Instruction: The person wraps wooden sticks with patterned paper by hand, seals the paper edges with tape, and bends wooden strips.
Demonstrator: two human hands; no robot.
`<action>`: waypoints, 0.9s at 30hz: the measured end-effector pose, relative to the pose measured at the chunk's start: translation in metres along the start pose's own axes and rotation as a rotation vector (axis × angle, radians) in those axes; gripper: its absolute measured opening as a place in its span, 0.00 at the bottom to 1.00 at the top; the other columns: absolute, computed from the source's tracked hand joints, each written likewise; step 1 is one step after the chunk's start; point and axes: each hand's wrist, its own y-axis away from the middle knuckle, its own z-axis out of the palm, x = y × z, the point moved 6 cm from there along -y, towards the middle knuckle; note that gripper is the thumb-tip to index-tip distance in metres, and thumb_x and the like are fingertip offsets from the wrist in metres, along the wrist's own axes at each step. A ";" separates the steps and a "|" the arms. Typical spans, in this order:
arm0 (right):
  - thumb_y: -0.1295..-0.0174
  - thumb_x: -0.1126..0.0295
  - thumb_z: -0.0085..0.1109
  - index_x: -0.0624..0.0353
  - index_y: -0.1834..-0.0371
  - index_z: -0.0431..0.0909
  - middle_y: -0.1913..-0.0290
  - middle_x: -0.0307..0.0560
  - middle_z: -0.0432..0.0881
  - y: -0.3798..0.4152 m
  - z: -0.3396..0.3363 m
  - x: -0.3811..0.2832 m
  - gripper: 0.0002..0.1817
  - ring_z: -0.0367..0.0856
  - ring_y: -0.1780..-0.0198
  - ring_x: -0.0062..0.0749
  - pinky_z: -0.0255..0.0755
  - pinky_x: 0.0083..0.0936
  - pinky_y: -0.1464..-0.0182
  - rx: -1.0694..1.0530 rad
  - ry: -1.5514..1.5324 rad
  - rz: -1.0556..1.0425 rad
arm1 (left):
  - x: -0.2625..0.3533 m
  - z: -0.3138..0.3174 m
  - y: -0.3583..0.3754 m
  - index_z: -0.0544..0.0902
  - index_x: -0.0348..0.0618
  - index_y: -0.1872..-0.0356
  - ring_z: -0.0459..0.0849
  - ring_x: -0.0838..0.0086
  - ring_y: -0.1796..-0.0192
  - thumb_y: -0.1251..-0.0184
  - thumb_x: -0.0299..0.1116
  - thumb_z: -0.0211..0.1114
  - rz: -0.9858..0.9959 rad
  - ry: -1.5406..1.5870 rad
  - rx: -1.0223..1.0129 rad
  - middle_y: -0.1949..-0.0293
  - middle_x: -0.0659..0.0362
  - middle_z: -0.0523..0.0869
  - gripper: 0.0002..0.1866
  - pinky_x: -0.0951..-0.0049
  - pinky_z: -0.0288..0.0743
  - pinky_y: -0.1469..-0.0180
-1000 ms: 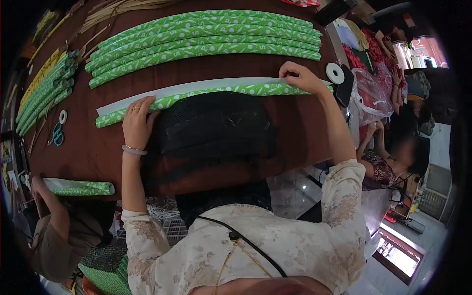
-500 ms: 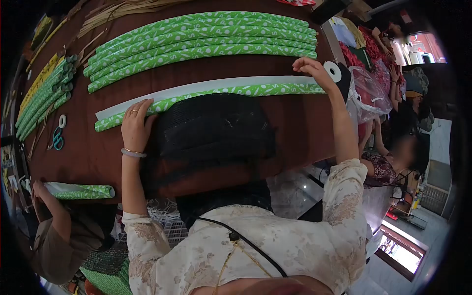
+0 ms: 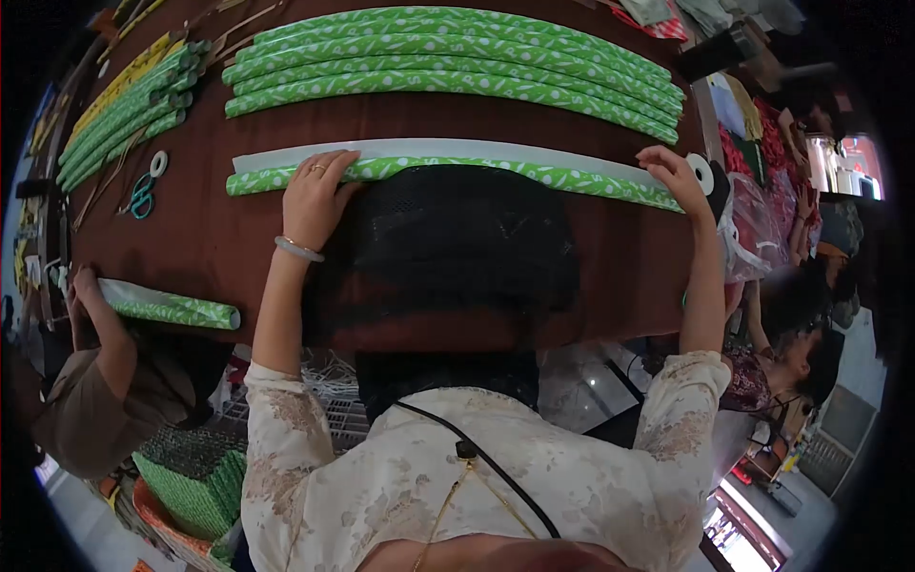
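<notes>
A green patterned paper roll [image 3: 419,164] lies across the table in front of me, its white inner side showing as a strip along the far edge. My left hand [image 3: 319,200] lies on its left part, fingers stretched over the paper and thumb apart. At the right end, my right hand [image 3: 679,179] rests at the paper with fingers loosely bent and apart. Just beside that hand is a white tape roll [image 3: 701,173] on a dark holder. A black mesh-like cover [image 3: 457,248] sits between my arms and hides part of the roll's near side.
Several finished green rolls [image 3: 457,71] lie farther back. More green rolls [image 3: 129,114] and yellow ones are at the left, near teal scissors [image 3: 142,198]. A co-worker at the left handles another green roll [image 3: 172,305]. Other people and a plastic bag [image 3: 753,214] are at the right.
The camera view has shifted. My right hand has come down from above onto the paper's right end. My left hand has slid rightward along the roll.
</notes>
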 end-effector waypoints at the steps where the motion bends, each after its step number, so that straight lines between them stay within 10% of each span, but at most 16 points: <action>1: 0.44 0.73 0.49 0.62 0.56 0.72 0.60 0.37 0.75 0.001 0.001 0.001 0.12 0.72 0.55 0.21 0.63 0.18 0.50 -0.025 0.021 0.024 | -0.001 0.001 0.000 0.75 0.45 0.55 0.77 0.62 0.53 0.54 0.28 0.65 0.002 -0.002 0.001 0.57 0.57 0.80 0.20 0.65 0.68 0.48; 14: 0.53 0.77 0.42 0.64 0.58 0.72 0.60 0.40 0.74 0.027 -0.032 0.020 0.17 0.71 0.57 0.23 0.64 0.19 0.51 0.024 0.136 0.115 | 0.001 0.007 0.001 0.75 0.46 0.52 0.76 0.60 0.52 0.50 0.27 0.64 0.033 0.004 0.004 0.55 0.56 0.79 0.20 0.64 0.68 0.47; 27: 0.42 0.75 0.48 0.62 0.60 0.75 0.63 0.39 0.76 0.010 -0.002 -0.009 0.09 0.73 0.59 0.22 0.67 0.19 0.56 0.180 0.151 -0.094 | 0.004 0.003 0.000 0.75 0.45 0.54 0.77 0.62 0.53 0.53 0.27 0.65 0.024 -0.008 0.021 0.57 0.57 0.80 0.20 0.65 0.69 0.50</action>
